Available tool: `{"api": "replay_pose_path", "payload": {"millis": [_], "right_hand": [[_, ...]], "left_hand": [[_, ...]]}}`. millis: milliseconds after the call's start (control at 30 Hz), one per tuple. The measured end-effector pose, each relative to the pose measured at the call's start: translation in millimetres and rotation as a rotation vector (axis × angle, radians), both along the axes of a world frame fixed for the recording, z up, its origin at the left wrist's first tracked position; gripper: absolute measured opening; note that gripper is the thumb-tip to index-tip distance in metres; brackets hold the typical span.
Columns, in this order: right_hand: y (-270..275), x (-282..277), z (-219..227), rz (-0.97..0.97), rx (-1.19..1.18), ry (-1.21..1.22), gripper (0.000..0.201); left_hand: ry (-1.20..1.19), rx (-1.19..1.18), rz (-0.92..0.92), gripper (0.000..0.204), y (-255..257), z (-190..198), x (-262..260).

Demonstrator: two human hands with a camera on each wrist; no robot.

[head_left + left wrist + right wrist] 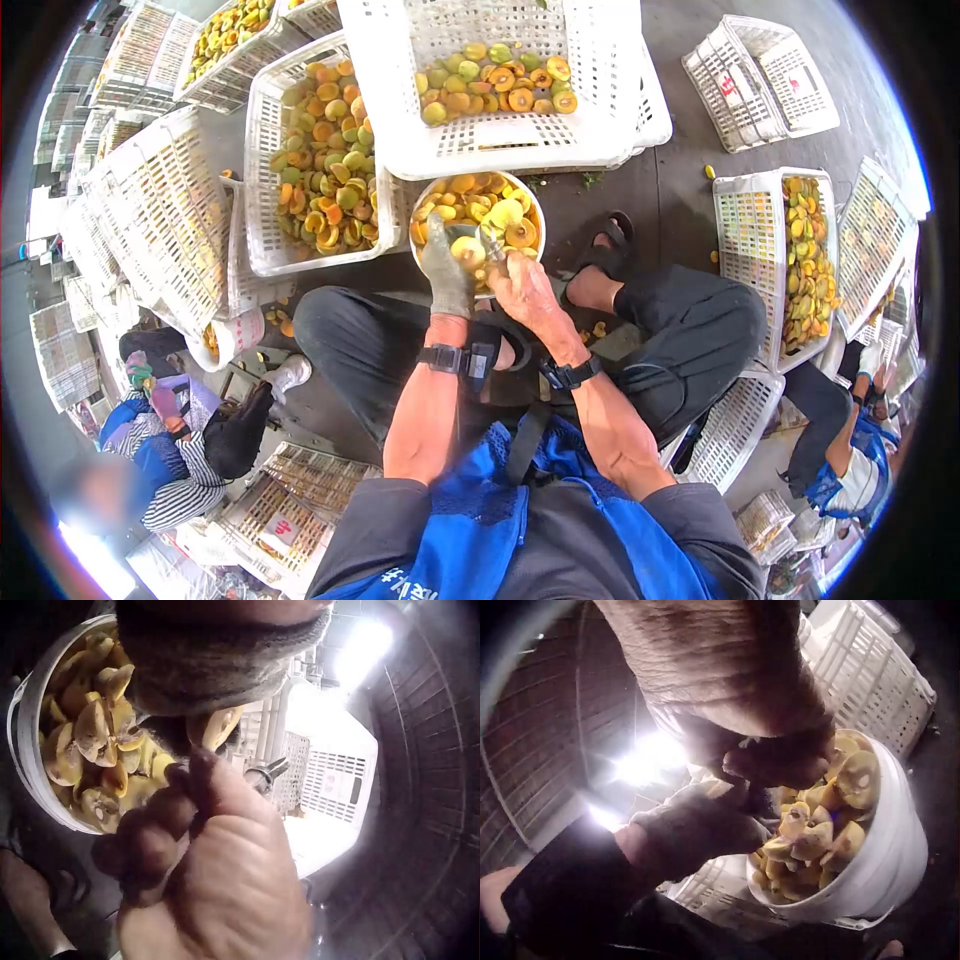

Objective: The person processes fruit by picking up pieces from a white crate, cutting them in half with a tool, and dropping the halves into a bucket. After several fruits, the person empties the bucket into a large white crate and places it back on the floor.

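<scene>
My left hand (pixel 447 272), in a grey work glove, holds a yellow peach half (pixel 467 250) over a white bucket (pixel 541 225). That bucket is full of yellow-orange peach halves (pixel 462 205). Bare, my right hand (pixel 530 292) grips a small metal tool (pixel 490 243) right at the peach half. The tool's shiny metal end (pixel 268 774) sticks out past the bare fingers in the left wrist view; its handle is hidden in the hand. In the right wrist view, the gloved hand (pixel 697 829) sits below the bare one (pixel 727 682), beside the bucket.
A white crate (pixel 500 158) with cut peaches stands just beyond the bucket. To its left is another crate (pixel 255 215) full of halves, and at the right a third (pixel 740 225). Other people (pixel 175 440) sit behind on both sides. Fruit pieces lie on the floor.
</scene>
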State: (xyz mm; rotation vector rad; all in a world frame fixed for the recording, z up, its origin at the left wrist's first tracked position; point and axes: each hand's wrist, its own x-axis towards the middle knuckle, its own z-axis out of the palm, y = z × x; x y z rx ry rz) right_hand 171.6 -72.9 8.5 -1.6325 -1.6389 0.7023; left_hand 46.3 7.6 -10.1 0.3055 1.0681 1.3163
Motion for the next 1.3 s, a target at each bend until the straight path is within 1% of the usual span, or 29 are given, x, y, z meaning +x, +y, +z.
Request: {"api": "replay_pose_path", "payload": {"millis": [33,67,100,133,167,233,300,367,400,433,467,500,533,567,600,667,733,767,867,933,967,1033,1100,1167,1200,1233,1267,1300], "right_hand": [[-3.7,-0.1,1.9,0.014,-0.018,0.012,0.017],[-6.0,-1.3,3.6,0.028,-0.035,0.024,0.017],[-8.2,-3.6,7.9,0.041,-0.051,0.037,0.016],[-9.5,-6.2,21.9,0.036,-0.079,0.053,0.009],[-8.7,-8.1,19.8,0.04,-0.112,0.065,0.009],[-8.1,-12.3,7.5,0.049,-0.18,0.088,0.009],[-21.1,-23.9,-26.8,0.044,-0.121,0.135,0.01],[-21.1,-31.3,-37.9,0.04,-0.082,0.16,0.011],[-22.4,-35.8,-35.3,0.033,-0.084,0.166,0.012],[-19.4,-38.8,-27.8,0.028,-0.083,0.169,0.013],[-13.0,-39.7,-20.9,0.015,-0.199,0.308,0.015],[-8.2,-37.2,-17.0,0.056,-0.263,0.345,0.016],[-2.0,-34.7,-13.2,0.098,-0.324,0.382,0.016],[0.8,-33.9,-8.2,0.141,-0.387,0.421,0.018],[2.7,-35.4,-0.4,0.113,-0.424,0.499,0.018],[8.4,-36.7,18.1,0.059,-0.496,0.655,0.019],[14.0,-32.3,42.1,0.052,-0.71,0.825,0.017],[16.9,-29.4,51.1,0.047,-0.814,0.908,0.016],[19.1,-18.0,62.4,0.142,-1.089,1.122,0.012],[18.0,-21.1,60.3,0.167,-1.133,1.164,0.013],[16.6,-21.4,57.6,0.176,-1.155,1.183,0.014],[19.3,-17.2,52.5,0.21,-1.162,1.173,0.013],[22.7,-13.1,51.2,0.26,-1.152,1.154,0.014],[16.9,-22.4,23.9,0.203,-0.742,0.888,0.016],[16.6,-23.5,22.7,0.196,-0.675,0.806,0.017],[16.2,-24.6,21.8,0.185,-0.611,0.721,0.018],[14.5,-18.2,21.3,0.189,-0.68,0.69,0.019],[16.1,-14.7,28.0,0.17,-0.73,0.708,0.019]], "left_hand": [[0.004,-0.022,0.011,0.042,0.6,-8.8,-2.9],[0.168,-0.01,-0.008,0.047,0.9,-17.2,-5.0],[0.161,-0.043,-0.037,0.047,0.0,-9.6,-3.7],[0.155,-0.075,-0.065,0.047,-1.0,4.4,-2.6],[0.149,-0.107,-0.093,0.047,-0.8,15.8,-1.3],[0.195,-0.108,-0.053,0.047,-0.1,18.7,1.6],[0.252,-0.116,-0.017,0.046,-2.5,18.6,5.3],[0.329,-0.117,0.028,0.043,-0.9,16.3,3.4],[0.36,-0.075,0.028,0.05,-1.6,21.2,1.9],[0.368,-0.095,-0.02,0.05,-0.5,33.4,0.8],[0.374,-0.114,-0.067,0.051,1.4,46.3,-0.4],[0.379,-0.131,-0.115,0.052,2.7,53.6,-0.9],[0.444,-0.101,-0.105,0.054,6.1,51.7,0.1],[0.459,-0.097,-0.138,0.054,5.7,55.3,-1.3],[0.475,-0.094,-0.172,0.054,5.5,65.1,-3.0],[0.494,-0.065,-0.232,0.053,9.9,69.8,-7.2],[0.502,-0.031,-0.286,0.051,13.3,66.7,-14.1],[0.458,-0.031,-0.306,0.049,14.8,64.6,-16.2],[0.343,-0.045,-0.364,0.044,19.0,64.3,-17.7],[0.281,-0.084,-0.402,0.04,18.5,72.9,-15.4],[0.274,-0.092,-0.424,0.04,18.9,68.9,-15.2],[0.261,-0.107,-0.465,0.038,21.2,60.8,-16.0],[0.301,-0.083,-0.422,0.041,24.1,54.4,-13.9],[0.381,-0.106,-0.348,0.043,25.8,48.9,-17.1],[0.471,-0.178,-0.373,0.046,28.5,60.3,-19.6],[0.546,-0.125,-0.291,0.047,32.2,54.9,-27.5],[0.618,-0.069,-0.212,0.047,40.1,45.3,-38.0],[0.686,-0.016,-0.134,0.047,47.4,39.0,-46.9]]}}
